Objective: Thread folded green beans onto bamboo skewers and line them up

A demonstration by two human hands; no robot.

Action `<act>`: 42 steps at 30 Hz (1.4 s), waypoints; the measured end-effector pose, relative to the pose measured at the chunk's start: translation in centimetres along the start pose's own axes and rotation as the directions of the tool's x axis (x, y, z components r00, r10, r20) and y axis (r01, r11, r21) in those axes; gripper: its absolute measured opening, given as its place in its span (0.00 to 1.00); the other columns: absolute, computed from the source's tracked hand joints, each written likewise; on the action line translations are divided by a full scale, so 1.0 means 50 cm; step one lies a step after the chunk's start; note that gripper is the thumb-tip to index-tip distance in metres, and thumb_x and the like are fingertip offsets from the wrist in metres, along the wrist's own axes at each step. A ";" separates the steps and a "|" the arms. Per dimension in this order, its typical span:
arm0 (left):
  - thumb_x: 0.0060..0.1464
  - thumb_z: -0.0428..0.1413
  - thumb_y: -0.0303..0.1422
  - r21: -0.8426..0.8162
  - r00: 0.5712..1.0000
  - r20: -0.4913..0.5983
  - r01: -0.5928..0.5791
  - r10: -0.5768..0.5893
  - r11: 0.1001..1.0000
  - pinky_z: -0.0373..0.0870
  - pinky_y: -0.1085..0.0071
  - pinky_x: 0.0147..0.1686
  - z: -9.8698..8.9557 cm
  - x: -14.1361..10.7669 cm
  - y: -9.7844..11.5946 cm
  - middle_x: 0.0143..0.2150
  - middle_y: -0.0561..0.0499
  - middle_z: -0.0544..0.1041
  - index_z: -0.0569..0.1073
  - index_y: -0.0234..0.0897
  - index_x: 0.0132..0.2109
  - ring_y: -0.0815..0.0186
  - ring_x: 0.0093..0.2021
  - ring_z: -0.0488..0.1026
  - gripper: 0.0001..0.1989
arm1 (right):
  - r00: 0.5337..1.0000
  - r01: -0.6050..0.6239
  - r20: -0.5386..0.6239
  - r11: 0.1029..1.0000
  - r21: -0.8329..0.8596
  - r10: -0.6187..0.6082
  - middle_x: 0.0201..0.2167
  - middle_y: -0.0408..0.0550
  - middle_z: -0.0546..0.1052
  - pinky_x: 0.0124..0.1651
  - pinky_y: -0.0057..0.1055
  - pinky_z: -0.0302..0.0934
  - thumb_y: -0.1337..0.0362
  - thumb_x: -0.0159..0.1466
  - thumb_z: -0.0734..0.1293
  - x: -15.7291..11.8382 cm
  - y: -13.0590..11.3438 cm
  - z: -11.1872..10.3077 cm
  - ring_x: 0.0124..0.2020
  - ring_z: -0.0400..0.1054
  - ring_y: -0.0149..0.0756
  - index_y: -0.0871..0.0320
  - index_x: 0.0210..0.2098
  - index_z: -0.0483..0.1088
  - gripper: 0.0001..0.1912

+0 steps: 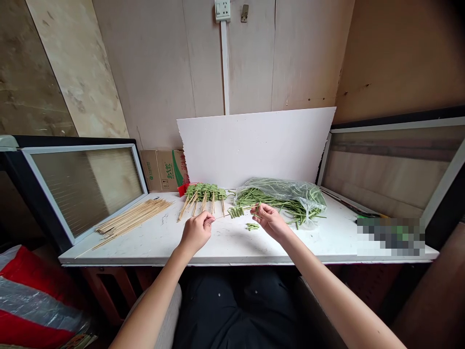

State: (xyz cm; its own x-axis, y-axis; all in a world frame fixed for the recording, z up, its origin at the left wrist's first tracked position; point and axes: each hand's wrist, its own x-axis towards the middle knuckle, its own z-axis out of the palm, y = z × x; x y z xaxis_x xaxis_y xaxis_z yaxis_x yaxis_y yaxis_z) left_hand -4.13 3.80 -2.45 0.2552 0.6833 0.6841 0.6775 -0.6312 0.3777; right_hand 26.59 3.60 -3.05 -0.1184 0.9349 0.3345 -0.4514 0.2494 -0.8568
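Observation:
My left hand (197, 231) is closed around the near end of a bamboo skewer (221, 216). Several short pieces of green bean (236, 212) are threaded side by side on that skewer. My right hand (269, 220) is at the skewer's far end, its fingers pinched on a green bean piece (257, 207). Below, on the table, lies a small group of cut bean pieces (252, 226). Behind my right hand rests a clear plastic bag (308, 191) with long green beans (254, 196) spilling out. Finished-looking bean skewers (205, 191) are stacked behind my left hand.
Bare bamboo skewers (134, 218) lie spread at the left of the white table (225, 249). A cardboard box (163, 169) and a white board (254, 148) stand at the back. Framed panels (87, 179) flank both sides. A blurred patch (390, 236) covers something at the right.

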 end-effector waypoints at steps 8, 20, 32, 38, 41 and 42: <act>0.66 0.52 0.32 0.015 1.000 0.020 0.014 -0.015 1.000 0.66 0.70 0.32 0.007 -0.001 -0.013 0.27 0.51 0.80 0.77 0.41 0.39 0.63 0.27 0.75 0.09 | 1.000 0.001 -0.013 0.996 -0.090 -0.002 0.50 0.50 0.79 0.52 0.38 0.65 0.46 0.58 0.79 0.000 0.004 -0.003 0.58 0.70 0.48 0.53 0.29 0.66 0.24; 0.66 0.52 0.32 -0.005 0.999 0.042 0.029 -0.029 1.000 0.66 0.70 0.32 0.006 -0.001 -0.012 0.28 0.51 0.80 0.77 0.41 0.39 0.62 0.29 0.76 0.10 | 0.999 -0.026 0.024 0.999 0.021 0.026 0.49 0.49 0.80 0.54 0.38 0.65 0.52 0.57 0.81 0.000 0.007 -0.007 0.61 0.69 0.48 0.53 0.27 0.68 0.20; 0.66 0.52 0.32 0.008 0.999 0.044 0.023 -0.024 1.000 0.64 0.70 0.30 0.001 0.000 -0.008 0.28 0.51 0.80 0.77 0.41 0.39 0.62 0.28 0.74 0.10 | 1.000 -0.026 -0.017 1.000 -0.005 0.026 0.48 0.49 0.83 0.57 0.40 0.66 0.48 0.59 0.80 0.006 0.018 -0.015 0.60 0.72 0.48 0.50 0.37 0.79 0.15; 0.66 0.52 0.32 0.038 0.999 0.029 0.016 -0.017 0.999 0.63 0.69 0.30 -0.002 0.001 -0.005 0.29 0.51 0.80 0.77 0.42 0.39 0.61 0.28 0.75 0.10 | 0.999 -0.024 -0.047 0.999 -0.047 0.022 0.48 0.51 0.83 0.58 0.41 0.66 0.46 0.58 0.79 0.004 0.017 -0.013 0.61 0.71 0.50 0.51 0.38 0.79 0.18; 0.66 0.52 0.32 0.042 0.999 0.030 0.017 -0.018 0.999 0.63 0.69 0.30 -0.002 0.001 -0.006 0.29 0.51 0.80 0.77 0.42 0.39 0.61 0.28 0.75 0.10 | 0.998 -0.026 -0.052 0.999 -0.027 0.025 0.47 0.51 0.83 0.59 0.41 0.66 0.47 0.58 0.80 0.004 0.016 -0.012 0.61 0.72 0.49 0.51 0.38 0.79 0.18; 0.66 0.52 0.32 0.041 0.999 0.032 0.015 -0.016 0.999 0.63 0.69 0.30 -0.002 0.001 -0.006 0.29 0.51 0.81 0.77 0.42 0.39 0.61 0.28 0.75 0.10 | 0.998 -0.027 -0.052 0.999 -0.022 0.026 0.47 0.51 0.83 0.59 0.41 0.65 0.47 0.58 0.80 0.004 0.016 -0.011 0.60 0.72 0.49 0.51 0.38 0.79 0.17</act>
State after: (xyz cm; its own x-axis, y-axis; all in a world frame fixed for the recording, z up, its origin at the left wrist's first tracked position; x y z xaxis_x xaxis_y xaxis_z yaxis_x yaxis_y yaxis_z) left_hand -4.40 3.99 -2.46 0.2659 0.7048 0.6577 0.7090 -0.6052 0.3619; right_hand 26.71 4.10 -3.89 -0.0843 0.9529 0.2912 -0.4282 0.2292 -0.8741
